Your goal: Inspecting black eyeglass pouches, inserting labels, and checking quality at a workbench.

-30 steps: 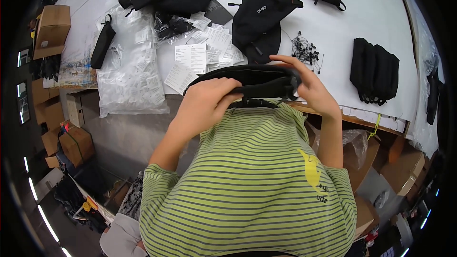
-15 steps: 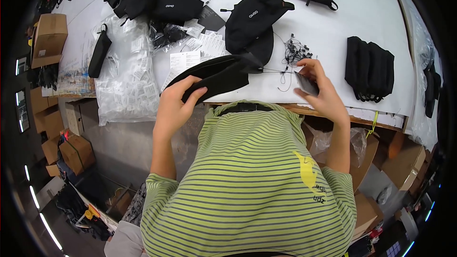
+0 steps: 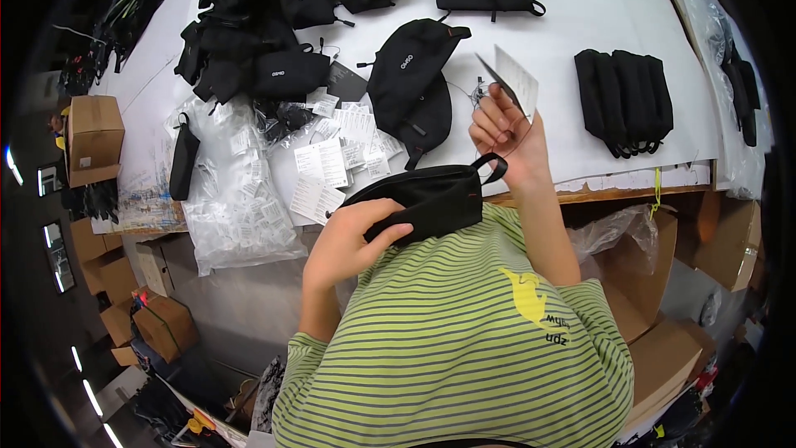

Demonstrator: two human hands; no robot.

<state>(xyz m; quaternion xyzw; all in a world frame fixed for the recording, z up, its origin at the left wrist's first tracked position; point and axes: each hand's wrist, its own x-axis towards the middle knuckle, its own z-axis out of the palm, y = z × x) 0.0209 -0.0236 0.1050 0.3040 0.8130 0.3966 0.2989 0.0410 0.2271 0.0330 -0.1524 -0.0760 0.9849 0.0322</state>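
A person's left hand (image 3: 352,236) clamps the left part of a black fabric pouch (image 3: 448,211), thumb on its near side, fingers over its upper edge. Above the pouch's looped right end, the right hand (image 3: 514,137) pinches a folded hang tag (image 3: 516,79), which juts up from curled fingers. White paper labels (image 3: 322,164) lie beyond the pouch's left end.

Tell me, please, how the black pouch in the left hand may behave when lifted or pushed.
The black pouch would probably fold softly, since its fabric edges curve. It seems light: only the left hand grips it. Its flattened shape makes rolling unlikely.
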